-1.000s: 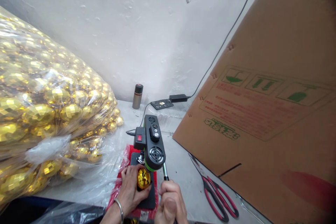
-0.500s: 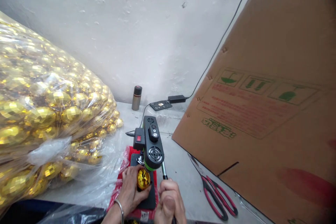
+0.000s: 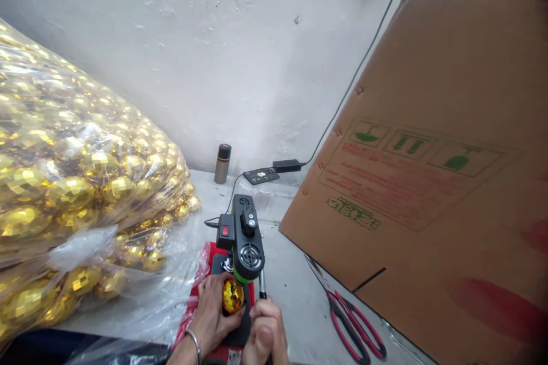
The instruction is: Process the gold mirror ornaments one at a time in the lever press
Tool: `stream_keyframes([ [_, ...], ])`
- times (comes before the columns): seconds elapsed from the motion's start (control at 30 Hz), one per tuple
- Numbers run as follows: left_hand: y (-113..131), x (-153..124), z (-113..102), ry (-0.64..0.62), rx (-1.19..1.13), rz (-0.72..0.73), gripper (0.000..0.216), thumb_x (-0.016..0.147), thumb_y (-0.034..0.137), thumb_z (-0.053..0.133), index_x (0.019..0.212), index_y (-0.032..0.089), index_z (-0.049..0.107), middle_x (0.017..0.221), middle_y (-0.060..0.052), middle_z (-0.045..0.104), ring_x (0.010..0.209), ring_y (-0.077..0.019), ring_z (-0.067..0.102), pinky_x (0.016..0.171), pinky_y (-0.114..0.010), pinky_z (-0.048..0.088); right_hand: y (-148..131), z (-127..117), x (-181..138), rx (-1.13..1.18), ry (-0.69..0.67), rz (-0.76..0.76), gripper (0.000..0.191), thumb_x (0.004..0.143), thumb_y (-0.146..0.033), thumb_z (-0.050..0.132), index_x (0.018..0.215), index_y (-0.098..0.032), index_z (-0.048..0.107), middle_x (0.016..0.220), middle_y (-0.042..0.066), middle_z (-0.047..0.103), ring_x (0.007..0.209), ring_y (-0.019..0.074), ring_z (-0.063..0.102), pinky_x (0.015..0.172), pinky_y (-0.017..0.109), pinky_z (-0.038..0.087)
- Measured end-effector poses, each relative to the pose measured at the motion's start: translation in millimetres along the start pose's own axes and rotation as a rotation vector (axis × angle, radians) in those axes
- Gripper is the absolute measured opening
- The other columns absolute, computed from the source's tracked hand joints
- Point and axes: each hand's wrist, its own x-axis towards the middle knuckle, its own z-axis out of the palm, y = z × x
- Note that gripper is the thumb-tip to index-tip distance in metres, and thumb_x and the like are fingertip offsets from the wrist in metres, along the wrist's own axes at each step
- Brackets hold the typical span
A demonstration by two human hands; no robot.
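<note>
Gold faceted ball [image 3: 233, 296] under my left hand [image 3: 212, 316], mirror-tile pattern. Press [image 3: 243, 236] black with green band, red switch. Mat [image 3: 201, 279] red. Scissors [image 3: 351, 328] red-black handles. Bag of balls [image 3: 77, 199] clear, all gold. Carton [image 3: 428, 182] brown, green and red print. Wall [image 3: 214, 57] white.

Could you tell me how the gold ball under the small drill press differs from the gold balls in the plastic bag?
The gold ball sits alone on the drill press base, gripped by the left hand; the bagged gold balls lie heaped, untouched. The single ball is bare; the others are wrapped in clear film. All share a faceted, mirror-like gold surface.
</note>
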Motion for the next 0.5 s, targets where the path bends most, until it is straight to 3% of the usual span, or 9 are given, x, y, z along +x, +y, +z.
stream_keyframes([
  [0.1,-2.0,0.2,2.3,0.012,0.01,0.011,0.048,0.069,0.034,0.076,0.114,0.02,0.07,0.104,-0.012,0.075,0.103,-0.0371,0.068,0.096,-0.055,0.049,-8.9,-4.9,3.5,-0.011,-0.082,0.072,0.042,0.109,-0.034,0.041,0.07,-0.022,0.05,0.075,-0.002,0.059,0.071,0.0128,0.054,0.092,0.034,0.046],
  [0.23,-2.8,4.6,3.5,0.049,0.031,0.041,0.05,0.067,0.028,0.075,0.116,0.019,0.07,0.107,-0.013,0.076,0.105,-0.0369,0.07,0.096,-0.056,0.051,-31.6,-10.4,48.9,0.048,-0.172,0.127,0.04,0.107,-0.022,0.043,0.067,-0.021,0.046,0.07,-0.003,0.053,0.06,0.0088,0.048,0.059,0.023,0.038],
  [0.3,-5.5,2.1,3.0,0.072,0.038,0.062,0.05,0.067,0.027,0.075,0.116,0.019,0.071,0.108,-0.013,0.077,0.106,-0.0368,0.071,0.097,-0.057,0.053,-41.6,-9.9,76.6,0.067,-0.252,0.113,0.035,0.105,-0.018,0.046,0.071,-0.021,0.053,0.065,-0.004,0.049,0.058,0.0089,0.05,0.056,0.022,0.038],
  [0.4,-16.5,-22.3,3.3,0.139,0.06,0.137,0.05,0.071,0.027,0.074,0.121,0.022,0.071,0.114,-0.013,0.078,0.107,-0.0351,0.073,0.095,-0.053,0.058,-50.8,-6.1,97.6,0.062,-0.306,0.081,0.035,0.105,-0.019,0.047,0.07,-0.021,0.054,0.062,-0.005,0.047,0.057,0.0086,0.051,0.055,0.021,0.039],
  [0.5,-31.7,-71.5,6.2,0.215,0.145,0.283,0.043,0.08,0.032,0.072,0.124,0.033,0.073,0.116,-0.009,0.08,0.103,-0.0323,0.076,0.09,-0.045,0.063,-55.9,-0.7,88.3,0.072,-0.2,0.138,0.038,0.106,-0.022,0.047,0.068,-0.021,0.051,0.063,-0.004,0.046,0.057,0.0081,0.046,0.055,0.023,0.035],
])
